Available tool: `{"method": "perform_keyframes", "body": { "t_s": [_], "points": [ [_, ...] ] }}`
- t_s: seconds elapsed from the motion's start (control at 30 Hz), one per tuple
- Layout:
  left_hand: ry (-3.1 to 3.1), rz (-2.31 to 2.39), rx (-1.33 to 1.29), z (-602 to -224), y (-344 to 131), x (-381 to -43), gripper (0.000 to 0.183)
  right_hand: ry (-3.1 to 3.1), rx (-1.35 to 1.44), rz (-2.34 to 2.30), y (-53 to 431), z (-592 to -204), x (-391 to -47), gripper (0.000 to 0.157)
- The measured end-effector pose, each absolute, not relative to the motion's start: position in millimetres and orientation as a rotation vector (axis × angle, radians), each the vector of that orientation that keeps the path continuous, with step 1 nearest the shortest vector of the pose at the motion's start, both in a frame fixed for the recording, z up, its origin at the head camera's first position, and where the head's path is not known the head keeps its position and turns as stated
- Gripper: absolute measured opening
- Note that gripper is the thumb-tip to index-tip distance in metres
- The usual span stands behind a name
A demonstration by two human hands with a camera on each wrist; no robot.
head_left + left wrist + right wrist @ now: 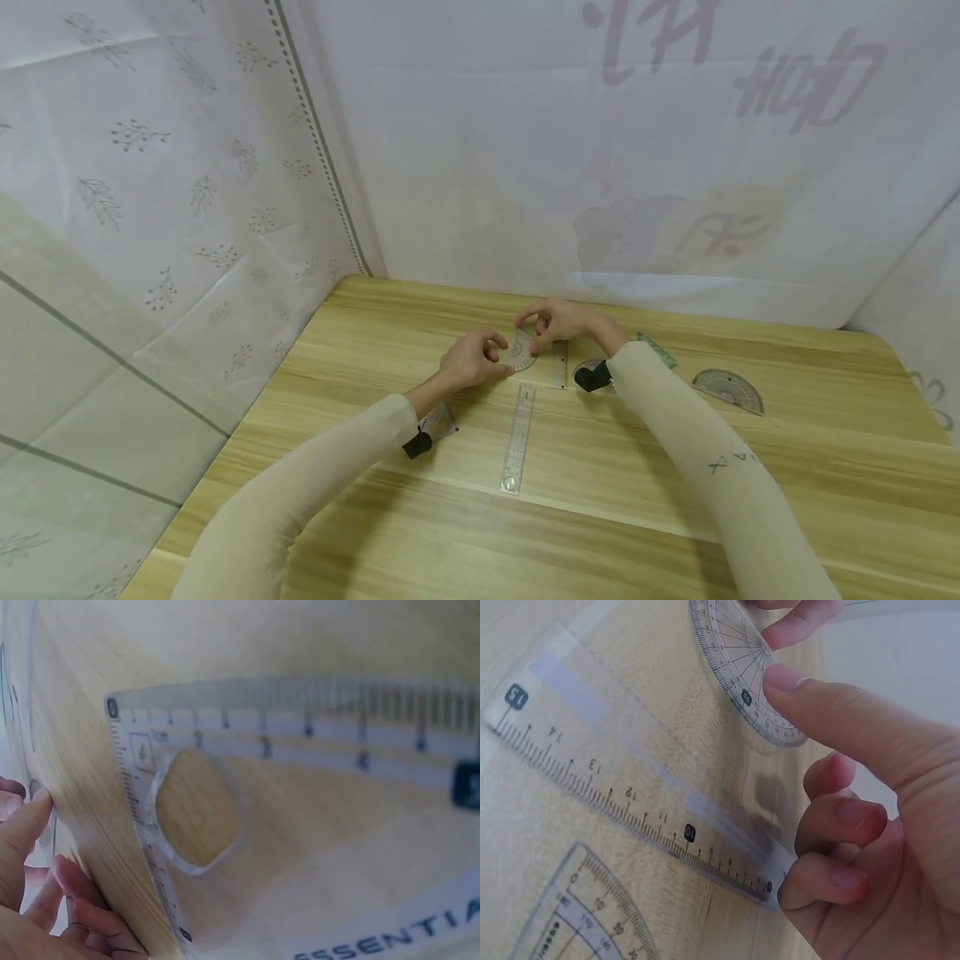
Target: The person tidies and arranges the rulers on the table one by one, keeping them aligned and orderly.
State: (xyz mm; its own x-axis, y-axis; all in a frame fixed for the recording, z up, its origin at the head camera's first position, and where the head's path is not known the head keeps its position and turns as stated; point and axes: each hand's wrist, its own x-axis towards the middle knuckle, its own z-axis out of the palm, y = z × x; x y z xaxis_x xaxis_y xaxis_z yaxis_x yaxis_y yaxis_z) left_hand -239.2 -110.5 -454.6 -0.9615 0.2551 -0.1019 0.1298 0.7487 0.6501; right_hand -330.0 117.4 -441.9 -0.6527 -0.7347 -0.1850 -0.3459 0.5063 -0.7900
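Observation:
A small clear protractor (522,353) is between my two hands near the back of the table. My right hand (561,322) holds it, the thumb (784,681) at its straight edge and several other fingers curled. From the left, my left hand (471,358) pinches the protractor at its edge with thumb and fingers. Under the left wrist lies a clear set square (202,724) with a round hole and printed scales. Beside the right hand lies a clear ruler (637,787) marked up to 15. Part of another protractor (592,907) shows below that ruler.
A second clear ruler (517,440) lies in front of the hands. To the right are a green set square (658,350), partly behind the right sleeve, and a larger protractor (729,390). Patterned white curtains (480,167) stand along the wooden table's (375,312) back and left edges.

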Motion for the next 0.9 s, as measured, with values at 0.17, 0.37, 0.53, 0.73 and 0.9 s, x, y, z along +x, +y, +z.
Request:
{"method": "perform_keyframes", "body": {
  "t_s": [0.17,0.37,0.53,0.73,0.9],
  "points": [
    [2.756,1.004,0.317,-453.8,-110.8,-241.3,0.042,2.209,-0.902,-1.068,119.5,-440.9,-330.1,0.058],
    [2.724,1.032,0.315,-453.0,-111.4,-241.6,0.039,2.158,-0.919,-1.11,121.4,-439.7,-328.3,0.059],
    [2.657,1.097,0.295,-451.2,-112.2,-241.4,0.03,2.166,-0.914,-1.115,122.0,-442.2,-328.6,0.056],
    [2.535,1.242,0.325,-449.1,-114.9,-241.3,0.028,2.221,-0.959,-1.125,120.9,-442.9,-328.8,0.045],
    [2.467,1.326,0.37,-448.7,-117.3,-241.3,0.026,2.259,-0.982,-1.172,119.5,-442.1,-327.1,0.029]
  ]
}}
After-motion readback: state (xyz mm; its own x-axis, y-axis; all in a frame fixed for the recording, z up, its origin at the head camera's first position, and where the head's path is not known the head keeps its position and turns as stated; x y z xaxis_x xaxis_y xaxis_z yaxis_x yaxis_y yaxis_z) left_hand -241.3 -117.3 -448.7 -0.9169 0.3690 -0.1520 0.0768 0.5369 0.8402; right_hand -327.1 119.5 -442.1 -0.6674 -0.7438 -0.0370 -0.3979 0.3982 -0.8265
